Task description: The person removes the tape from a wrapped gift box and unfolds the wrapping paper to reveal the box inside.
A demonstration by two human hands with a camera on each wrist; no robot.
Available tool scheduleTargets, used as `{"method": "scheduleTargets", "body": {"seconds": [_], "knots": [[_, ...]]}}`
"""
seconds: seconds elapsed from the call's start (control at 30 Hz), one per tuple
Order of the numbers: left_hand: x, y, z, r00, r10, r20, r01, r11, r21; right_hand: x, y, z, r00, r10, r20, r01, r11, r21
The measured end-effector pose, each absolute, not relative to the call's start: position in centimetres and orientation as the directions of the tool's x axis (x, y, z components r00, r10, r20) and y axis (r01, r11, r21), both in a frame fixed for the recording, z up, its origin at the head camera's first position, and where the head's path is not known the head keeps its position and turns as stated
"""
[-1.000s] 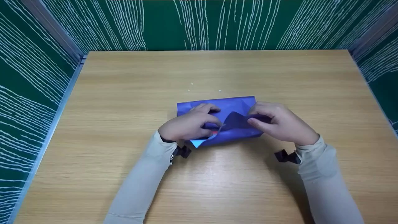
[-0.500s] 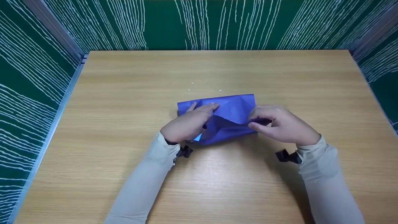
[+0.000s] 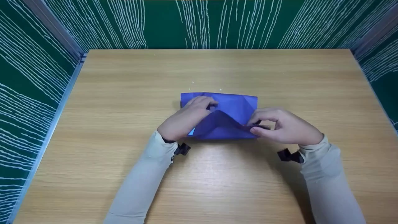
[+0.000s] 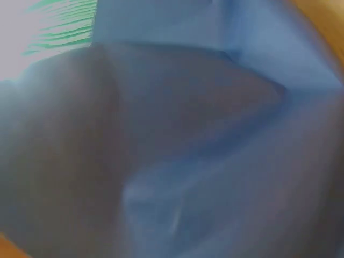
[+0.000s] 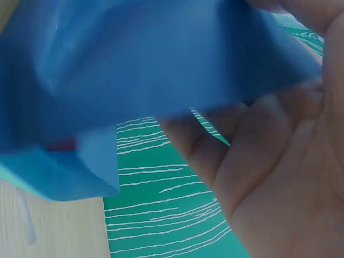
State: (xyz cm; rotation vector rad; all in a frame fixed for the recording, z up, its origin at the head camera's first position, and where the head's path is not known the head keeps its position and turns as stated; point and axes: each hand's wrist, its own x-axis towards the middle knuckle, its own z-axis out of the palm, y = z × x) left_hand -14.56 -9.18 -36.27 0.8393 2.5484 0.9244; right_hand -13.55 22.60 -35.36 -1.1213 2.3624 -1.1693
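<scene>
A folded sheet of blue-purple wrapping paper [image 3: 233, 104] lies mid-table, with a raised flap [image 3: 217, 126] along its near side. My right hand [image 3: 279, 124] pinches that flap at its right end between thumb and fingers; in the right wrist view the paper [image 5: 161, 64] stretches away from the hand [image 5: 279, 161]. On the left part of the paper rests my left hand [image 3: 188, 116], its fingers relaxed. A small light blue corner [image 3: 191, 132] shows beside it under the flap. The left wrist view is filled by creased paper [image 4: 231, 177]. What lies inside the fold is mostly hidden; a bit of red [image 5: 62, 144] shows there.
The wooden table [image 3: 124, 77] carries a few tiny white scraps [image 3: 220, 89] beyond the paper. Green panels [image 3: 161, 25] with white streaks stand behind it and at both sides. A small black device [image 3: 290, 155] sits at each wrist.
The left hand has shifted from the paper's opening up onto its top. The paper has turned slightly clockwise. My right hand keeps its pinch and has moved a little nearer.
</scene>
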Motion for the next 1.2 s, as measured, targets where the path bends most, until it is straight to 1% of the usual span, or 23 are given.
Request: {"method": "scheduleTargets", "body": {"seconds": [0.07, 0.1, 0.17, 0.2, 0.27, 0.33, 0.37, 0.43, 0.53, 0.6, 0.63, 0.67, 0.77, 0.8, 0.83, 0.87, 0.93, 1.0, 1.07, 1.17, 1.2], "knots": [[-14.6, -9.1, -36.5, -0.781, 0.622, -0.051, 0.433, 0.6, 0.673, -13.7, 22.7, -35.6, -0.623, -0.778, 0.078, -0.52, 0.338, -0.784], [-14.6, -9.2, -36.6, -0.761, 0.649, -0.016, 0.496, 0.598, 0.629, -13.8, 22.8, -35.7, -0.604, -0.794, 0.072, -0.518, 0.322, -0.792], [-14.6, -9.2, -36.7, -0.722, 0.691, 0.041, 0.606, 0.603, 0.519, -13.8, 23.0, -35.7, -0.595, -0.803, 0.03, -0.473, 0.32, -0.821], [-14.5, -9.2, -36.8, -0.702, 0.709, 0.067, 0.652, 0.602, 0.461, -13.9, 23.2, -35.7, -0.605, -0.796, -0.005, -0.433, 0.334, -0.837], [-14.4, -9.1, -36.8, -0.712, 0.7, 0.055, 0.649, 0.627, 0.43, -13.9, 23.4, -35.6, -0.66, -0.746, -0.094, -0.334, 0.402, -0.852], [-14.3, -8.8, -36.8, -0.736, 0.676, 0.029, 0.628, 0.667, 0.401, -14.0, 23.5, -35.5, -0.715, -0.678, -0.171, -0.242, 0.469, -0.849], [-14.3, -8.7, -36.8, -0.746, 0.665, 0.017, 0.616, 0.681, 0.397, -14.0, 23.5, -35.4, -0.733, -0.648, -0.207, -0.204, 0.499, -0.843], [-14.2, -8.5, -36.8, -0.765, 0.644, -0.007, 0.59, 0.705, 0.393, -14.2, 23.4, -35.4, -0.754, -0.606, -0.254, -0.167, 0.55, -0.818], [-14.1, -8.3, -36.8, -0.785, 0.619, -0.026, 0.558, 0.724, 0.406, -14.3, 23.2, -35.3, -0.76, -0.588, -0.278, -0.172, 0.594, -0.786], [-14.1, -8.2, -36.8, -0.781, 0.623, -0.028, 0.555, 0.715, 0.426, -14.3, 23.0, -35.2, -0.765, -0.581, -0.278, -0.19, 0.616, -0.765], [-14.1, -8.1, -36.8, -0.782, 0.622, -0.033, 0.541, 0.705, 0.459, -14.3, 22.9, -35.2, -0.765, -0.584, -0.272, -0.204, 0.62, -0.757], [-14.1, -8.0, -36.9, -0.789, 0.613, -0.05, 0.505, 0.692, 0.516, -14.3, 22.9, -35.3, -0.764, -0.59, -0.261, -0.225, 0.622, -0.75], [-14.2, -7.6, -37.0, -0.804, 0.585, -0.109, 0.358, 0.622, 0.696, -14.3, 22.5, -35.5, -0.74, -0.638, -0.214, -0.3, 0.596, -0.745], [-14.2, -7.5, -37.1, -0.791, 0.605, -0.098, 0.371, 0.599, 0.709, -14.3, 22.5, -35.5, -0.726, -0.659, -0.196, -0.322, 0.578, -0.75], [-14.3, -7.4, -37.2, -0.778, 0.622, -0.084, 0.39, 0.584, 0.712, -14.3, 22.4, -35.6, -0.714, -0.676, -0.182, -0.338, 0.561, -0.756], [-14.3, -7.4, -37.2, -0.759, 0.649, -0.059, 0.436, 0.573, 0.693, -14.3, 22.3, -35.6, -0.705, -0.689, -0.171, -0.351, 0.548, -0.759], [-14.4, -7.5, -37.4, -0.698, 0.716, 0.027, 0.589, 0.552, 0.59, -14.2, 22.2, -35.6, -0.693, -0.703, -0.161, -0.356, 0.528, -0.771], [-14.4, -7.6, -37.4, -0.671, 0.738, 0.069, 0.644, 0.534, 0.548, -14.2, 22.1, -35.6, -0.695, -0.702, -0.155, -0.361, 0.527, -0.769], [-14.5, -7.5, -37.4, -0.68, 0.731, 0.046, 0.628, 0.55, 0.551, -14.1, 22.0, -35.5, -0.71, -0.684, -0.17, -0.353, 0.554, -0.754], [-14.6, -7.2, -37.2, -0.706, 0.707, -0.026, 0.569, 0.589, 0.574, -14.2, 21.9, -35.5, -0.723, -0.661, -0.198, -0.345, 0.595, -0.726], [-14.6, -7.1, -37.2, -0.693, 0.72, -0.031, 0.598, 0.598, 0.534, -14.2, 21.9, -35.6, -0.725, -0.657, -0.206, -0.342, 0.603, -0.721]]}}
